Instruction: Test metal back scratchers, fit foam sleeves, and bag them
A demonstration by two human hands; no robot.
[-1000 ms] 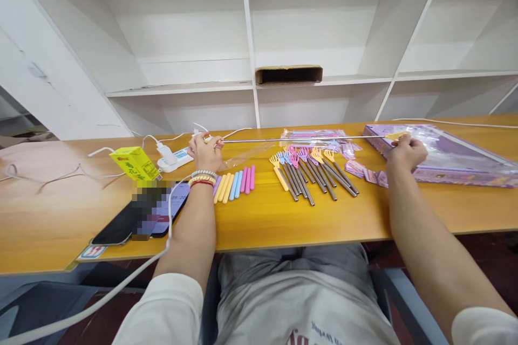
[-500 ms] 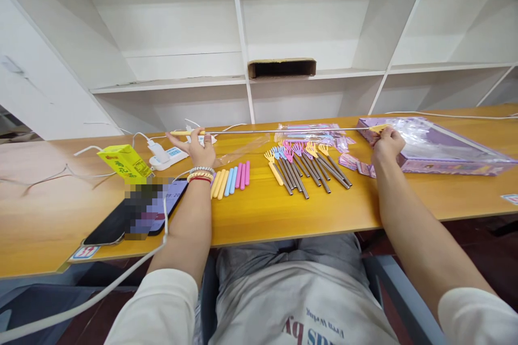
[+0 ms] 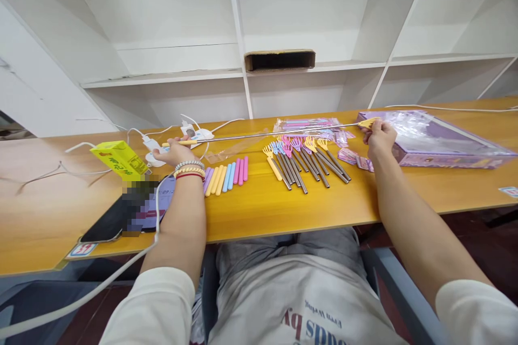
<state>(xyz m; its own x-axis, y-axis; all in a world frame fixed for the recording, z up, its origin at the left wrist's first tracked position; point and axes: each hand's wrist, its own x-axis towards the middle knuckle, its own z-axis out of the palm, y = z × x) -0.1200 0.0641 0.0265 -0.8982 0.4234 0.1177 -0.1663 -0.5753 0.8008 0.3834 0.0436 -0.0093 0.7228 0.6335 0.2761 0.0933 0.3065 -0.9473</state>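
A long, thin metal rod [image 3: 259, 135] with a yellow handle and a yellow claw head stretches between my hands above the table. My left hand [image 3: 176, 152] is closed around the yellow handle at its left end. At the other end, my right hand [image 3: 380, 135] pinches the yellow claw head [image 3: 367, 123]. Below the rod lie several claw-headed pieces [image 3: 307, 164] with metal tubes, in yellow, blue, pink and purple. To their left is a row of loose handles [image 3: 226, 177] in purple, yellow, blue and pink.
A purple box [image 3: 441, 140] with clear film stands at the right. Plastic-wrapped packs [image 3: 307, 125] lie at the back. A yellow carton [image 3: 121, 159], phones [image 3: 109, 219], a power strip and white cables are at the left. Behind is a white shelf [image 3: 162, 77] holding a cardboard box [image 3: 280, 60].
My left hand has moved left and slightly down with the handle. The rod now tilts, with its right end higher. My right hand has shifted slightly left, and the view has shifted a little.
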